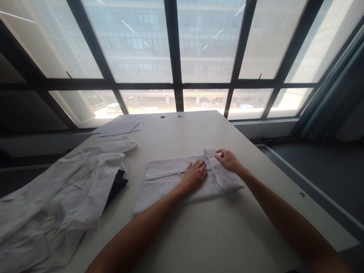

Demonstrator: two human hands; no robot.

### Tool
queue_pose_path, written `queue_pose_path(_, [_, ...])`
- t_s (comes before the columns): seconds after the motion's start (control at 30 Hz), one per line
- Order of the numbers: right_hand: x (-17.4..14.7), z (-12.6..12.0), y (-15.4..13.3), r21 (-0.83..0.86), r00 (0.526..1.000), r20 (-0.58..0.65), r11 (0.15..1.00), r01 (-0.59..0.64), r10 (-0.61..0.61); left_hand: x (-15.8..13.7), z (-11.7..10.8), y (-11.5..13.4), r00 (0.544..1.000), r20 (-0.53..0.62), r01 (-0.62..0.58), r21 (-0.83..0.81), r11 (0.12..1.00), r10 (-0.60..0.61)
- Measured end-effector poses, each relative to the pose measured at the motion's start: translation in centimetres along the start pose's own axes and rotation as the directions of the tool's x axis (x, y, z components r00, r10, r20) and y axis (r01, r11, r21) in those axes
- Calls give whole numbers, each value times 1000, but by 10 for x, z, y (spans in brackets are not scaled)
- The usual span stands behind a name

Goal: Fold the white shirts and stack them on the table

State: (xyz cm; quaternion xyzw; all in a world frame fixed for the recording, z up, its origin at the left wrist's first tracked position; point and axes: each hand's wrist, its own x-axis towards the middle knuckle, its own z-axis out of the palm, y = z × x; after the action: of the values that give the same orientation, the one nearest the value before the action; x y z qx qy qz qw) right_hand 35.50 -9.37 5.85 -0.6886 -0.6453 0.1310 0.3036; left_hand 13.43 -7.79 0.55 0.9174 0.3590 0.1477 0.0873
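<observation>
A white shirt (163, 178) lies on the white table, folded into a flat, roughly rectangular shape with some creases. My left hand (196, 174) presses down on its middle, fingers stretched out. At the right end a part of the cloth is turned over, with a ruffled edge. There my right hand (227, 160) has its fingers curled, thumb and forefinger at the top of the turned-over part. The palm side of my right hand is hidden.
Left on the table (187, 132) lies a crumpled heap of white cloth (65, 189) with a dark piece (117, 186) sticking out. Behind it are several sheets of paper (118, 127). Windows (145, 41) stand beyond the far edge; a curtain (330, 85) hangs at right.
</observation>
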Motion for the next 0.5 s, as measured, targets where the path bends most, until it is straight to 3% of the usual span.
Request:
queue_pose_path(0.07, [-8, 3, -11, -57, 998, 60, 998, 40, -37, 6, -4, -1, 1000, -6, 26, -72, 997, -27])
queue_pose_path(0.13, [-16, 2, -23, -98, 992, 116, 994, 53, -41, 19, -12, -5, 991, -11, 127, -188, 974, -132])
queue_pose_path(0.23, [-30, -5, -37, -167, 988, 152, 985, 48, -23, 51, -22, -17, 947, -32, 294, -302, 907, -318])
queue_pose_path(0.3, [-44, -10, -42, -190, 985, 168, 979, 77, -45, 73, -24, -24, 923, -49, 346, -326, 880, -381])
queue_pose_path(0.4, [-74, -16, -38, -175, 961, 208, 960, 220, -182, 100, -19, -30, 900, -32, 390, -385, 836, -434])
queue_pose_path(0.5, [-104, -19, -21, -195, 897, 259, 890, 411, -358, 114, -10, -27, 901, 0, 386, -459, 800, -434])
